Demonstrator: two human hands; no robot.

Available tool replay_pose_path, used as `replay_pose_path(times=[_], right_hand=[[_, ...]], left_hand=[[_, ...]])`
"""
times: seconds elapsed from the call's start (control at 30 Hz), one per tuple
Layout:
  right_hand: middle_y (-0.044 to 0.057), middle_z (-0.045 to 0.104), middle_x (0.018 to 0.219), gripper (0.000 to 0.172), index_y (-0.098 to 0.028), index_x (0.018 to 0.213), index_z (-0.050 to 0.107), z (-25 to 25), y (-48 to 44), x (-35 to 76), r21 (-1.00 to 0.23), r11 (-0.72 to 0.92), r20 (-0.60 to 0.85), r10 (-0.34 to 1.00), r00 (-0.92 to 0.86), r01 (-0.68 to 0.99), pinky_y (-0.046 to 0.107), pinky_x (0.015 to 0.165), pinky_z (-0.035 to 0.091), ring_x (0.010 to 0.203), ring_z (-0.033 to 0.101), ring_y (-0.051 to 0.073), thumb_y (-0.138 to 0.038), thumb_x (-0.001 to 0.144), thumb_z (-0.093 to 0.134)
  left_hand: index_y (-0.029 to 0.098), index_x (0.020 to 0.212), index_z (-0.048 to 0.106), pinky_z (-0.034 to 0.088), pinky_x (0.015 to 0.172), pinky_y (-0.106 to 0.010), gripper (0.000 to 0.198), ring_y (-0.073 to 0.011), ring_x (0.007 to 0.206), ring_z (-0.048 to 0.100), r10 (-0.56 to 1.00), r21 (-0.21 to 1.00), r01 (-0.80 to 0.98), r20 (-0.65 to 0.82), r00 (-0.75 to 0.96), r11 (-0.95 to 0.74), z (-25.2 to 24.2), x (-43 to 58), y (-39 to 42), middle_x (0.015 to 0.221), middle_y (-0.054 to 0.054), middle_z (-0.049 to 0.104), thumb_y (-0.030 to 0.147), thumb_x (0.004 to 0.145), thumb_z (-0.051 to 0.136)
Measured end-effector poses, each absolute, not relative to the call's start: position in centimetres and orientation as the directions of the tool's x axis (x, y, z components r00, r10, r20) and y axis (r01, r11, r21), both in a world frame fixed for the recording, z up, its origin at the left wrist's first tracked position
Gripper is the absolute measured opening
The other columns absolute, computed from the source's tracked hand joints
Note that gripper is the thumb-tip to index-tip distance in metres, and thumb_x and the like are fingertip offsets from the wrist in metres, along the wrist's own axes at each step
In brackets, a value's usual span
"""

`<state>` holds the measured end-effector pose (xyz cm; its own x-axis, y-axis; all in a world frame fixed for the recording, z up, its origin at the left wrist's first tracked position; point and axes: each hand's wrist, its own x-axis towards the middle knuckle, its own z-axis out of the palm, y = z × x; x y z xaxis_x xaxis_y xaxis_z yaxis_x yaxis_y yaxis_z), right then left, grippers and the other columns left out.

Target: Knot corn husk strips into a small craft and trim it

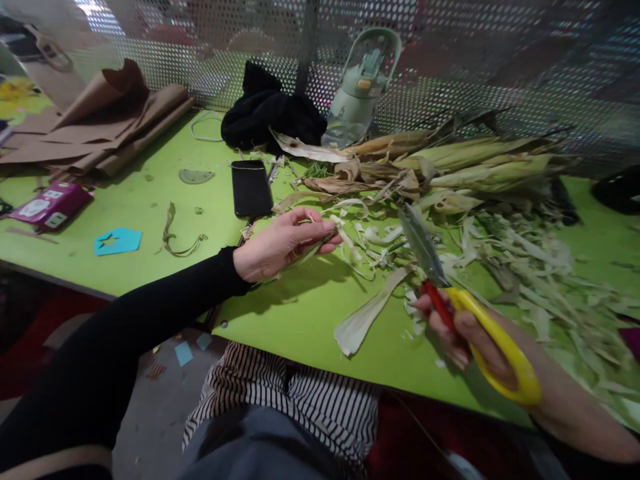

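Observation:
My left hand (293, 241) pinches a pale strip of corn husk (345, 233) between thumb and fingertips, above the green table (280, 327). A thin end of it trails below the palm. In my right hand (453, 333) is a pair of scissors (485, 333) with yellow and red handles, its blades pointing up and away from me. Between the hands, a wide loose husk piece (367, 317) lies on the table. Curled husk shreds (530, 267) are scattered to the right, around and beyond the scissors. Whole corn husks (465, 163) are heaped behind them.
A black phone (251, 189) lies beyond my left hand. Farther back are a black cloth (273, 113) and a pale green water bottle (357, 100) by the mesh partition (210, 47). Leftward are brown paper (115, 127), a protractor (196, 176), a blue star cutout (118, 241) and a purple packet (51, 205).

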<state>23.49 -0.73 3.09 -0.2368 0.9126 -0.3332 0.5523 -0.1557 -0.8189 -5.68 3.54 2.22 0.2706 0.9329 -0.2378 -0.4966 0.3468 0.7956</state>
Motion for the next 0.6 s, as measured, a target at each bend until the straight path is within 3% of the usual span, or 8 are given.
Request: replay_pose_path(times=[0.07,0.13,0.2,0.3,0.6], right_hand=[[-0.003,0.051,0.058,0.063,-0.022,0.095,0.06,3.0,-1.9,22.8,-0.869,-0.122,-0.323,0.875,-0.362,0.48,0.029,0.046,0.045,0.043,0.042,0.012,-0.081,0.078,0.049],[-0.002,0.052,0.061,0.067,-0.023,0.096,0.061,3.1,-3.0,22.1,-0.868,-0.174,-0.391,0.819,-0.421,0.466,0.029,0.046,0.044,0.045,0.043,0.012,-0.084,0.074,0.05],[-0.002,0.052,0.064,0.072,-0.023,0.098,0.062,3.2,-3.6,21.4,-0.825,-0.291,-0.502,0.771,-0.392,0.484,0.028,0.045,0.041,0.046,0.041,0.011,-0.088,0.066,0.055],[-0.005,0.048,0.062,0.076,-0.024,0.096,0.06,3.1,-3.6,20.7,-0.769,-0.388,-0.588,0.741,-0.325,0.509,0.025,0.043,0.034,0.044,0.035,0.009,-0.091,0.059,0.057],[-0.005,0.047,0.061,0.067,-0.022,0.1,0.058,2.1,-2.8,20.7,-0.843,-0.216,-0.44,0.802,-0.404,0.492,0.025,0.042,0.039,0.042,0.038,0.009,-0.085,0.076,0.049]], left_hand=[[0.016,0.074,0.049,0.055,0.081,-0.021,0.022,-0.0089,0.081,0.071,0.947,0.796,-0.516,-0.234,0.222,0.317,2.1,-5.6,3.7,0.073,0.002,0.065,0.01,0.091,0.062],[0.016,0.076,0.05,0.055,0.079,-0.02,0.02,-0.0082,0.079,0.071,0.957,0.8,-0.526,-0.238,0.166,0.29,2.0,-5.6,3.7,0.072,0.003,0.064,0.01,0.09,0.063],[0.016,0.086,0.055,0.054,0.077,-0.019,0.012,-0.0078,0.077,0.07,0.96,0.802,-0.529,-0.244,0.135,0.278,1.9,-5.6,3.8,0.08,0.001,0.068,0.008,0.089,0.063],[0.016,0.102,0.058,0.054,0.076,-0.02,0.019,-0.0085,0.076,0.07,0.958,0.801,-0.526,-0.247,0.143,0.285,2.0,-5.5,3.7,0.089,-0.001,0.072,0.005,0.087,0.064],[0.017,0.104,0.059,0.05,0.064,-0.017,0.02,-0.0085,0.073,0.07,0.953,0.791,-0.532,-0.232,0.195,0.302,2.0,-5.4,3.4,0.084,0.0,0.073,0.008,0.087,0.066]])
